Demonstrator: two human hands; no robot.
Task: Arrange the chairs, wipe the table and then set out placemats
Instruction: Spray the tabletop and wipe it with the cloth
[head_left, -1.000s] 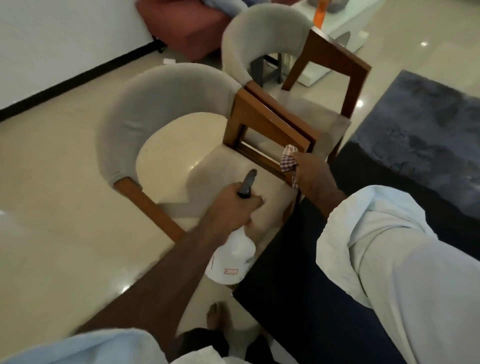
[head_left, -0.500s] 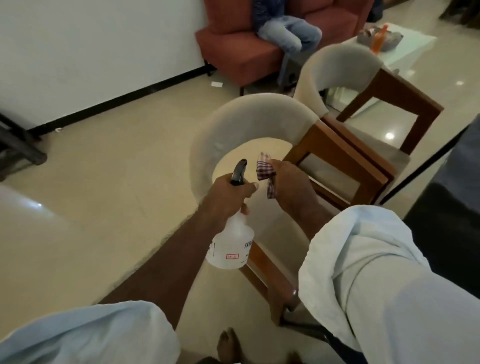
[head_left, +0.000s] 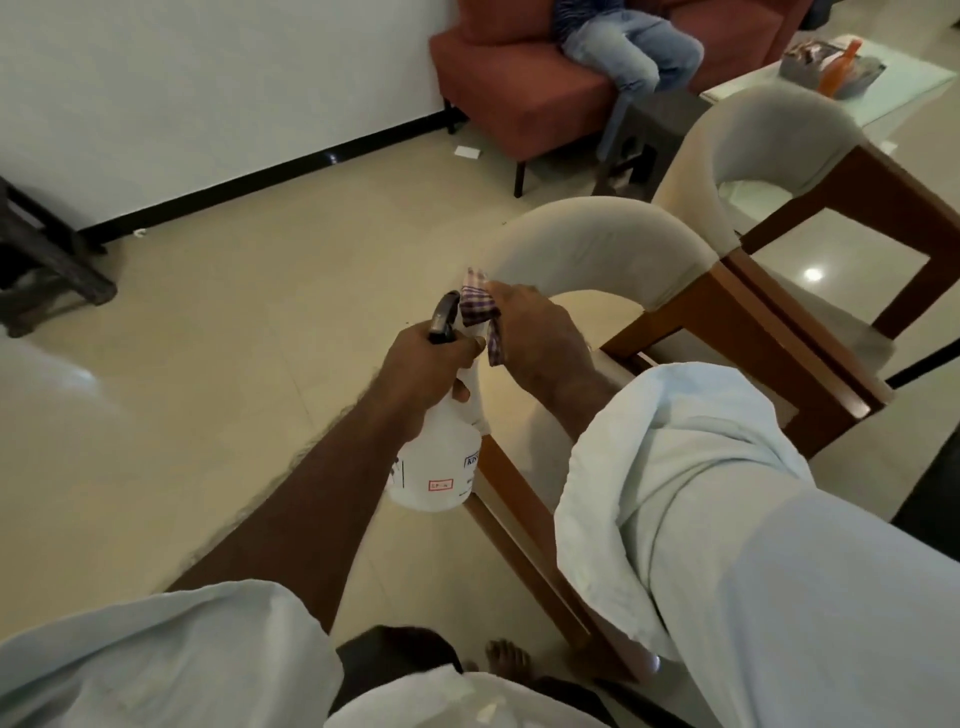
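Note:
My left hand (head_left: 423, 366) grips the neck of a white spray bottle (head_left: 439, 467) with a black trigger head, held over the floor. My right hand (head_left: 540, 343) holds a checked cloth (head_left: 480, 312) just right of the bottle's head, against the curved grey back of the near chair (head_left: 597, 244). That chair has a wooden frame and stands directly in front of me. A second chair (head_left: 769, 135) of the same kind stands close behind it to the right. The dark table's edge (head_left: 935, 488) shows at the far right.
A red sofa (head_left: 498, 78) with a seated person stands against the white wall at the back. A white low table (head_left: 831, 78) with a tray and orange bottle lies at top right. Dark furniture legs (head_left: 36, 265) stand at the left. Shiny cream floor spreads left.
The view has swung up and left, away from the table. Both hands rose from the chair's seat and arm to its curved back, and the bottle and cloth stayed in them.

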